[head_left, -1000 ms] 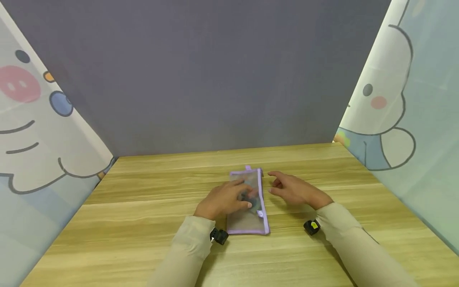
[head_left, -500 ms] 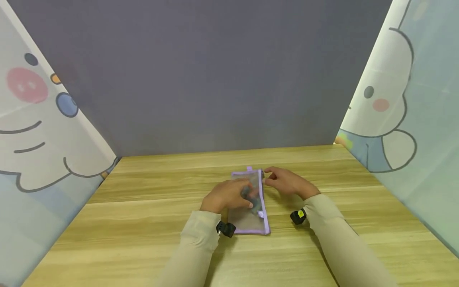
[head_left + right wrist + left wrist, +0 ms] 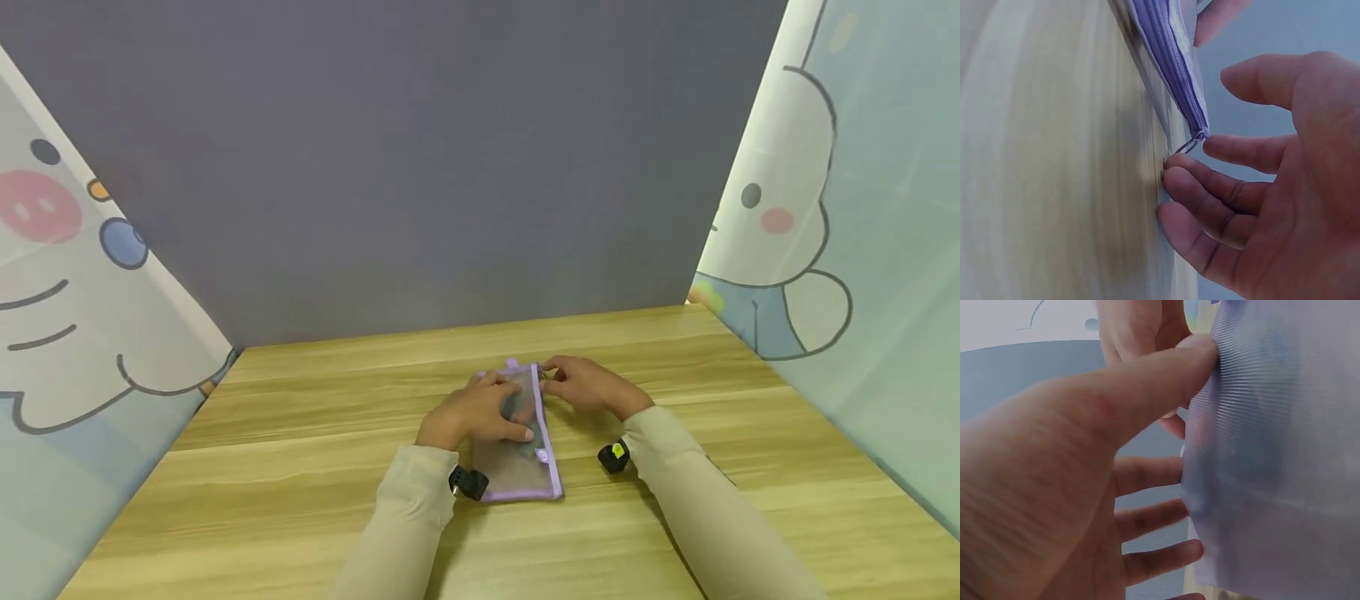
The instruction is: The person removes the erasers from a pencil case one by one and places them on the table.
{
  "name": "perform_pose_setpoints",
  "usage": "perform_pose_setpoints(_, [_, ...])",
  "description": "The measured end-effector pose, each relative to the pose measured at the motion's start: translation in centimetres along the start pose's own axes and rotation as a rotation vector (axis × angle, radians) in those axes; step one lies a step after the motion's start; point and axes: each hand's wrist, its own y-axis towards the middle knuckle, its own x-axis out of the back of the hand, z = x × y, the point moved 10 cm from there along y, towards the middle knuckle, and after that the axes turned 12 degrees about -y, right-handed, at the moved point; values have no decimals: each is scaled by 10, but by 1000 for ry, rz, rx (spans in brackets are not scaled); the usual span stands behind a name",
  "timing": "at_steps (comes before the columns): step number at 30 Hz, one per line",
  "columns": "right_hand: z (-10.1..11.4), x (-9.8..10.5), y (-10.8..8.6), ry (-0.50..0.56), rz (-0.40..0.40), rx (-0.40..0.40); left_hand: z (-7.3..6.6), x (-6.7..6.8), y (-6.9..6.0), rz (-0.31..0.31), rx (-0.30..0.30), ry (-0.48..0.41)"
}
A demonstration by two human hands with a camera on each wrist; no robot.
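Observation:
A translucent mesh zip pouch (image 3: 513, 475) with lilac edging lies flat on the table. My left hand (image 3: 472, 414) rests on it, thumb and fingers spread over the mesh. Dark and pinkish shapes show faintly through the material, too blurred to name. My right hand (image 3: 588, 385) is at the pouch's far right corner, beside the end of the lilac zip (image 3: 1169, 59). In the right wrist view, the index fingertip touches the zip's end by a small metal pull (image 3: 1186, 147). The right thumb stands apart from that finger, and the other fingers are bent near the pull.
The pouch lies on a wood-grain table (image 3: 300, 467). A plain grey panel (image 3: 450, 167) rises behind the table. Cartoon-printed sheets hang at the left (image 3: 67, 317) and right (image 3: 847, 250). Black wrist cameras sit under both sleeves.
My right hand has moved left to the pouch's far corner and now touches the zip's end. My left hand has stayed on the pouch. The head view has shifted slightly.

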Motion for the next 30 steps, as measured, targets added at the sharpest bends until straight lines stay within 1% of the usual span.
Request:
perform_pose_setpoints(3, [4, -3, 0, 7, -3, 4, 4, -3, -1, 3, -9, -30])
perform_pose_setpoints(7, [4, -9, -1, 8, 3, 8, 6, -8, -1, 9, -51, -77])
perform_pose_setpoints(9, [1, -11, -1, 0, 6, -5, 6, -10, 0, 8, -74, -95])
perform_pose_setpoints(13, [-1, -7, 2, -19, -5, -5, 6, -9, 2, -9, -94, -107])
perform_pose_setpoints(16, [-3, 0, 6, -17, -22, -8, 3, -5, 4, -21, -97, -113])
perform_pose_setpoints(18, [-5, 3, 7, -9, -22, -8, 1, -5, 6, -19, -93, -106])
perform_pose_setpoints(23, [-10, -2, 8, 16, -8, -5, 1, -9, 8, -5, -70, -80])
perform_pose_setpoints(27, [-11, -2, 10, 20, -25, -2, 1, -9, 7, -5, -68, -109])
perform_pose_setpoints(30, [-8, 0, 13, 5, -29, 14, 1, -6, 6, -9, -60, -134])
